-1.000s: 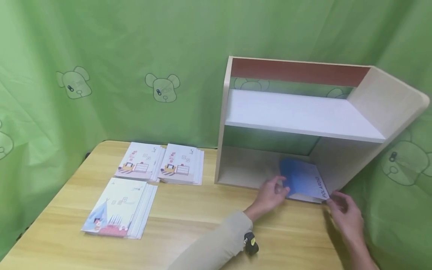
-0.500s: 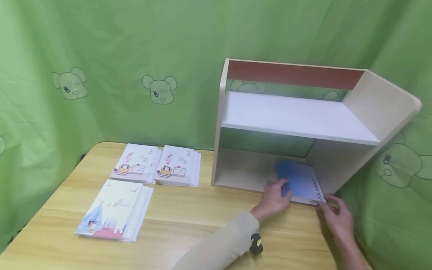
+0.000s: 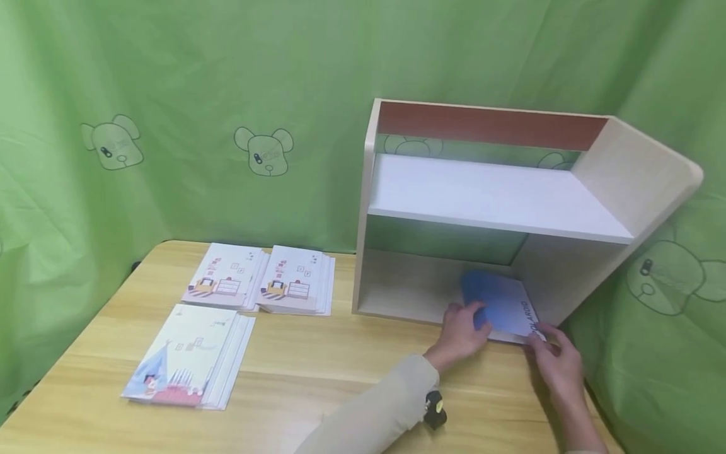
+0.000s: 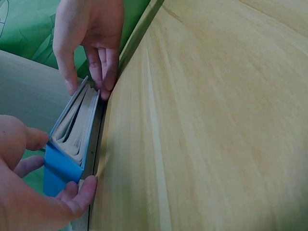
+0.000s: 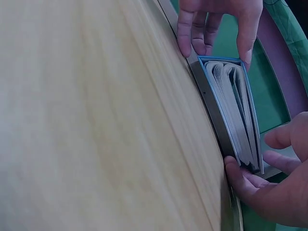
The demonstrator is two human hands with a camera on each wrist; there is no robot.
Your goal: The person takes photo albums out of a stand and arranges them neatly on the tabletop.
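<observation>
A blue book point(image 3: 501, 302) lettered POLAROID lies flat on the lower level of a wooden shelf point(image 3: 493, 195), at its right side. My left hand point(image 3: 462, 331) grips the spine end at the near corner. In the left wrist view its thumb and fingers sit around the blue spine point(image 4: 62, 168). My right hand point(image 3: 560, 362) holds the opposite near corner, with fingertips at the cover and the lower edge. The page ends point(image 5: 233, 106) face out toward me in the right wrist view, slightly fanned apart. The book's far edge lies deeper inside the shelf.
Several white illustrated booklets form three overlapping stacks: a back-left stack point(image 3: 224, 274), another stack point(image 3: 292, 277) beside it, and a front stack point(image 3: 181, 353). They rest on the wooden table point(image 3: 295, 378). Green curtain point(image 3: 187, 126) hangs behind and at both sides.
The book has slid slightly deeper and to the left on the lower level. My right hand has moved left with its corner, while the left hand has kept its grip. The view has shifted slightly.
</observation>
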